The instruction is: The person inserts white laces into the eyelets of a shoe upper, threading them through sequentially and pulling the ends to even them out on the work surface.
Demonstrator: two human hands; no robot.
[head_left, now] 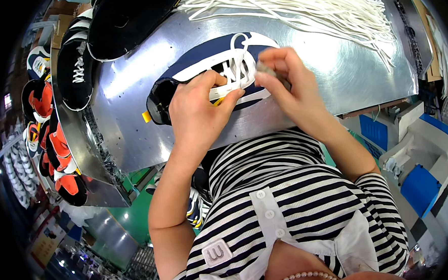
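Navy-and-white shoe [194,63], head view, lies on its sole or slightly tipped (can't tell which) on the shiny metal table [126,102], approx. mid-table, directly in front of the wearer, toe to the R, heel & dark opening to the L; small yellow tab at the heel end. White lace [238,63] runs thru the front, w/ a loop standing up nr the far side. L hand [197,103] is on the opening end: thumb & forefinger pinch the upper's white edge by the lacing, other fingers curled. R hand [294,83] is at the toe end of the lacing, fingers bent toward thumb; tips are motion-blurred, so can't tell if they pinch the lace or just sit beside it. Beyond the shoe, twd the far R, a big bundle of loose white laces [298,4] is spread flat. Far L of table: a large black shoe [126,23] & a black shoe w/ white lacing [76,71]. Past the L edge, several orange-and-black shoes [59,143]. Low R, off the table, grey-and-blue plastic item [421,185], type unclear.
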